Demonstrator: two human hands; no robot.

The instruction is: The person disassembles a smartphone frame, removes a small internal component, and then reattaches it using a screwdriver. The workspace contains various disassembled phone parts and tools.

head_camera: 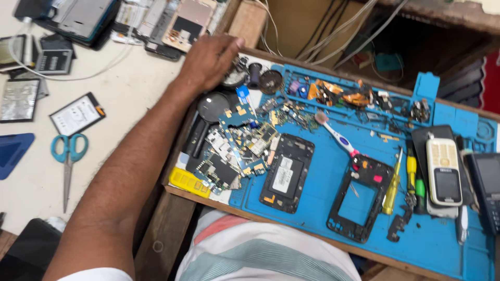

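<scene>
Blue mat (323, 192) cluttered; left hand (208, 60) palm-down, fingers loosely spread, holding nothing, on round parts (237, 77).

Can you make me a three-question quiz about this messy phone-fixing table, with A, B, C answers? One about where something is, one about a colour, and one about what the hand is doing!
1. Where do the scissors lie?
A. on the blue mat
B. on the pale table left of the arm
C. inside the drawer

2. What colour are the scissor handles?
A. red
B. yellow
C. blue

3. How is the left hand?
A. resting palm down at the far corner of the blue mat
B. gripping the toothbrush
C. holding the scissors

Answers: 1 B, they lie on the pale table, off the mat. 2 C, both loops are blue. 3 A, it lies flat over small round parts, and the toothbrush lies alone.
</scene>
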